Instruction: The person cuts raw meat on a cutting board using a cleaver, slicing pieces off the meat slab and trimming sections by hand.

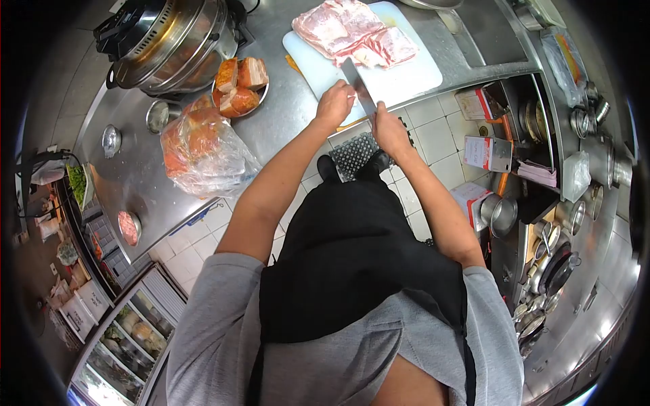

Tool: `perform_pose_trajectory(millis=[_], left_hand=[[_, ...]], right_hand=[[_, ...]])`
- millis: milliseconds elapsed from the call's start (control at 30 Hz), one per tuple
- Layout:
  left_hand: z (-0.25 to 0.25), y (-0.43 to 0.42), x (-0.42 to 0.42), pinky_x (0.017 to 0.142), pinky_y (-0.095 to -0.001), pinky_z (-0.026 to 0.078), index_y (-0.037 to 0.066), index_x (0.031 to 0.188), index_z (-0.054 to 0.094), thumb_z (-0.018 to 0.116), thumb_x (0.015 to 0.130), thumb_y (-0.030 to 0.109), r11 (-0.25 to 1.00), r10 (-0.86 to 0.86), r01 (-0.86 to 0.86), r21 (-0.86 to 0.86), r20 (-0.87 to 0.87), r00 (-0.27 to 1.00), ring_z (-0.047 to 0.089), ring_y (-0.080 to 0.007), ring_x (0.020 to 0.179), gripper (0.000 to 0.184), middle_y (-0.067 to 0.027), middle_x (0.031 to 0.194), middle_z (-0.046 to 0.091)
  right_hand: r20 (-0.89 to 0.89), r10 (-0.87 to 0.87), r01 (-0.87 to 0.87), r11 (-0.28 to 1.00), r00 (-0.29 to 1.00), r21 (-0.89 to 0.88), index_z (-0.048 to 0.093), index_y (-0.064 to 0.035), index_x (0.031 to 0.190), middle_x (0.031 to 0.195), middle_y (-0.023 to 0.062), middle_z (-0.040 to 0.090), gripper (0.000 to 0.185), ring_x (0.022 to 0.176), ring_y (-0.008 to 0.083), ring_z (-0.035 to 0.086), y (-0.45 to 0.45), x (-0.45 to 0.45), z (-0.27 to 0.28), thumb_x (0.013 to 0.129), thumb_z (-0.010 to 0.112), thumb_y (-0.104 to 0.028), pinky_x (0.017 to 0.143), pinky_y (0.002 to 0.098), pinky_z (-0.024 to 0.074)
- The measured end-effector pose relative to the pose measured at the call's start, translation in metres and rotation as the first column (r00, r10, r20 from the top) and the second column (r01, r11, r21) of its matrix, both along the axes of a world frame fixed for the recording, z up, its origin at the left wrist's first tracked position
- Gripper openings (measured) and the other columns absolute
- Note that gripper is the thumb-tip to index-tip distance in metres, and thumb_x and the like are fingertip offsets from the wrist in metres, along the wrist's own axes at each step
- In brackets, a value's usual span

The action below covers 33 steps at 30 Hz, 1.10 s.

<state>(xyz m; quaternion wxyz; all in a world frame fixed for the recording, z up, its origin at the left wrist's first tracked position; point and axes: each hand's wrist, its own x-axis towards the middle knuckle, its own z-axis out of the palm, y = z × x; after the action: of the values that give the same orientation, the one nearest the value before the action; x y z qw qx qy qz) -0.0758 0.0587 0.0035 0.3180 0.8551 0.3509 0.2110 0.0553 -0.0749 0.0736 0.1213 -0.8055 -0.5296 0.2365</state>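
A knife [361, 86] with a broad blade is in my right hand [392, 132], whose fingers are wrapped round its handle at the near edge of the white cutting board [399, 82]. My left hand [336, 103] is closed beside the blade, over the board's near left part; what its fingers hold, if anything, is too small to name. Raw pale pink meat [345, 30] lies on the far part of the board, and the blade's tip is close to its near edge.
Left of the board are a bowl of browned meat pieces [238, 95], a plastic bag of meat [200, 149] and a large glass-sided cooker [183, 54]. Small metal bowls [112, 141] stand further left. Shelves with boxes [479, 153] and pots [503, 215] are at the right.
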Motion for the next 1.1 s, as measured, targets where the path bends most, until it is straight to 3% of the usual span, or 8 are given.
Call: perform_pose_trajectory(millis=[100,300,367,600,733,833,867,1100], left_hand=[[-0.002,-0.004,0.004,0.083,-0.0471,0.054,0.005,0.096,0.069,0.072,0.087,0.008,0.995,0.103,-0.103,-0.011,-0.020,0.995,0.066,-0.0375,0.095,0.011,-0.0133,0.105,0.063],[-0.009,-0.003,-0.002,0.082,-0.0462,0.054,0.006,0.098,0.068,0.073,0.086,0.008,0.999,0.011,-0.012,0.034,0.011,1.000,0.066,-0.0364,0.091,0.013,-0.0140,0.103,0.062],[-0.002,-0.006,-0.004,0.085,-0.0468,0.053,0.005,0.098,0.066,0.072,0.086,0.008,0.995,0.059,-0.056,-0.082,0.028,0.998,0.065,-0.0380,0.094,0.013,-0.0150,0.104,0.061],[-0.010,-0.007,0.000,0.083,-0.0459,0.053,0.005,0.102,0.060,0.074,0.082,0.005,0.990,0.119,-0.115,-0.084,0.049,0.992,0.064,-0.0368,0.093,0.024,-0.0170,0.102,0.060],[-0.005,-0.008,0.005,0.076,-0.0436,0.052,0.003,0.103,0.053,0.075,0.079,0.000,0.929,0.283,-0.226,-0.291,0.170,0.944,0.063,-0.0316,0.081,0.033,-0.0157,0.091,0.060],[-0.002,-0.010,0.004,0.072,-0.0426,0.052,0.003,0.102,0.051,0.075,0.078,-0.002,0.907,0.329,-0.244,-0.344,0.213,0.920,0.061,-0.0296,0.074,0.034,-0.0140,0.084,0.061],[-0.006,-0.011,0.002,0.071,-0.0425,0.051,0.003,0.100,0.052,0.075,0.077,-0.002,0.912,0.322,-0.239,-0.334,0.220,0.921,0.061,-0.0296,0.073,0.032,-0.0137,0.082,0.061],[-0.016,-0.010,0.002,0.068,-0.0416,0.050,0.002,0.087,0.057,0.073,0.075,-0.003,0.932,0.303,-0.246,-0.267,0.197,0.933,0.061,-0.0289,0.071,0.021,-0.0126,0.076,0.060]], right_hand=[[-0.005,-0.020,0.020,0.997,1.000,-0.071,0.049,0.0020,0.118,0.085,0.0327,0.069,0.028,0.084,0.0523,0.068,-0.052,0.010,-0.004,0.104,0.051,-0.022,0.078,0.0605,0.0533],[-0.027,-0.089,0.091,0.993,0.996,0.073,0.056,0.0009,0.124,0.091,0.0316,0.070,0.032,0.090,0.0513,0.068,-0.050,0.034,-0.011,0.105,0.051,-0.025,0.081,0.0600,0.0532],[0.018,-0.126,0.125,0.990,0.992,0.066,0.055,0.0008,0.123,0.091,0.0319,0.070,0.032,0.089,0.0513,0.068,-0.037,0.020,0.007,0.106,0.050,-0.026,0.081,0.0607,0.0527],[0.044,-0.206,0.184,0.937,0.978,0.295,0.051,-0.0014,0.118,0.082,0.0277,0.070,0.026,0.075,0.0497,0.068,-0.039,-0.004,0.048,0.107,0.048,-0.025,0.069,0.0598,0.0528],[-0.015,-0.186,0.178,0.906,0.982,0.384,0.049,-0.0017,0.114,0.084,0.0255,0.071,0.024,0.076,0.0490,0.068,-0.046,-0.009,0.066,0.106,0.050,-0.024,0.069,0.0602,0.0527],[0.163,0.036,-0.041,0.999,0.986,0.027,0.050,-0.0013,0.116,0.087,0.0262,0.071,0.025,0.082,0.0494,0.068,-0.058,0.015,0.007,0.105,0.053,-0.024,0.073,0.0609,0.0525],[0.081,-0.036,0.040,0.998,0.996,-0.056,0.053,0.0000,0.115,0.089,0.0283,0.071,0.027,0.089,0.0506,0.067,-0.055,0.024,-0.005,0.103,0.055,-0.024,0.078,0.0605,0.0521],[-0.148,-0.282,0.304,0.939,0.948,0.158,0.057,0.0048,0.107,0.086,0.0309,0.068,0.028,0.088,0.0505,0.066,-0.052,0.036,0.030,0.103,0.059,-0.023,0.073,0.0548,0.0507]])
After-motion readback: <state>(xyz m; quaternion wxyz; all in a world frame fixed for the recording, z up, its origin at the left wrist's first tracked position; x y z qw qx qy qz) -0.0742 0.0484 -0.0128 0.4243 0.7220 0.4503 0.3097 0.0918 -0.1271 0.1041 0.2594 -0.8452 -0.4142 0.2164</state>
